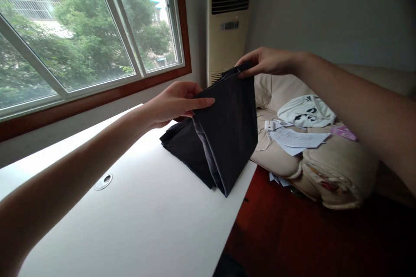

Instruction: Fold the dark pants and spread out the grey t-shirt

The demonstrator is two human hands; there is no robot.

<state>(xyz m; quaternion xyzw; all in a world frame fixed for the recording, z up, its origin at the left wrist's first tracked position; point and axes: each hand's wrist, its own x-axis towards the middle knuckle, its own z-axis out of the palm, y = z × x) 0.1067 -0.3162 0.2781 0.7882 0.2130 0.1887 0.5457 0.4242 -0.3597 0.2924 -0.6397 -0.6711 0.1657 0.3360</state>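
Note:
A dark grey, nearly black folded garment (pixel 229 125) hangs between my two hands above the table; whether it is trousers I cannot tell. My left hand (pixel 178 103) pinches its upper left corner, thumb on the near face and fingers behind. My right hand (pixel 264 61) grips the upper right corner, held higher than the left. Several layers show along the left edge of the raised part. Its lower, darker part lies flat on the white table (pixel 136 220), close to the right edge.
A round cable hole cover (pixel 103 181) is set in the tabletop. Right of the table, a beige sofa (pixel 279 162) bears papers (pixel 300 139), a white printed cloth (pixel 306 111) and a pink item (pixel 343 133). Behind stand a floor air conditioner (pixel 229 30) and a window (pixel 97 30).

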